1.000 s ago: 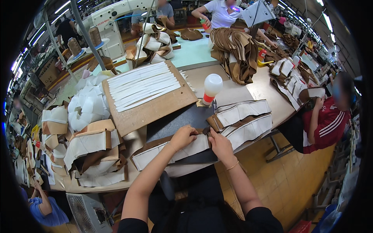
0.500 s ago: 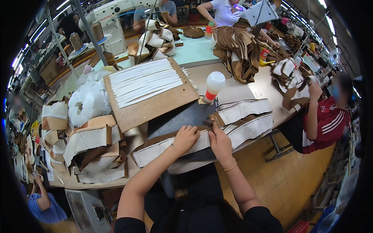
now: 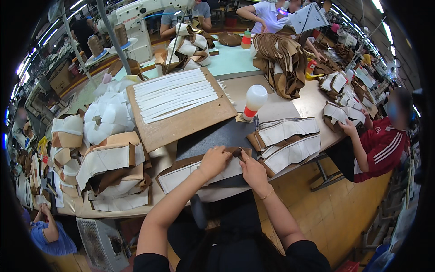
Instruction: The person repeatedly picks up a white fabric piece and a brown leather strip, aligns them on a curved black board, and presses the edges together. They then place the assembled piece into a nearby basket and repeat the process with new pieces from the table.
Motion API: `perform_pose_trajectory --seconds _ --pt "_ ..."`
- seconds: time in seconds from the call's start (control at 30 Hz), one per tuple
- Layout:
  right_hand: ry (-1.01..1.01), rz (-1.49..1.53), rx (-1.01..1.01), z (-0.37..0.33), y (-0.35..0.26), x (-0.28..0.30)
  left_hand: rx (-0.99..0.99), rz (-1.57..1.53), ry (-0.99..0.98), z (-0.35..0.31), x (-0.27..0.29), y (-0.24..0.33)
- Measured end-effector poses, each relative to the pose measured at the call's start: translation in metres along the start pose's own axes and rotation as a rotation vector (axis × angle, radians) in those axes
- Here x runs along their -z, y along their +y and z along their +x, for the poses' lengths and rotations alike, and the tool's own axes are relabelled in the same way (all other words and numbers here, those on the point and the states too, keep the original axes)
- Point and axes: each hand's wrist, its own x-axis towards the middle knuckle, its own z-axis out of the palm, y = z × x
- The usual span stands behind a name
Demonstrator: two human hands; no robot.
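A long white-backed panel [image 3: 179,177] with a brown border lies on a dark board [image 3: 199,141] in front of me. My left hand [image 3: 216,162] rests on the panel's far edge, its fingers bent and pressed together there. From the right, my right hand [image 3: 254,173] pinches a small dark brown piece [image 3: 237,152] at the same edge; whether it is a tool or a flap of the material I cannot tell. The fingertips of both hands almost meet. Right of them lies a stack of similar white and brown panels [image 3: 290,152].
A brown board [image 3: 195,121] bearing white strips lies beyond my left hand. A white bottle with a red band [image 3: 254,102] stands behind the panel stack. Piled pieces [image 3: 113,165] fill the left. A person in a red shirt [image 3: 383,147] works at the right.
My right hand has shifted slightly left and down toward my left hand, bringing the dark brown piece onto the panel's edge. The co-worker at right has lowered their hands.
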Motion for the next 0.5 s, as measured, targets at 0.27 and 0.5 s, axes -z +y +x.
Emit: perform_pose_trajectory --seconds 0.27,0.5 --pt "0.156 0.098 0.062 0.007 -0.021 0.009 -0.043 0.108 -0.04 -0.009 0.01 -0.011" --pt "-0.118 0.008 0.01 0.003 -0.024 0.021 0.037 -0.093 -0.025 -0.014 0.018 -0.025"
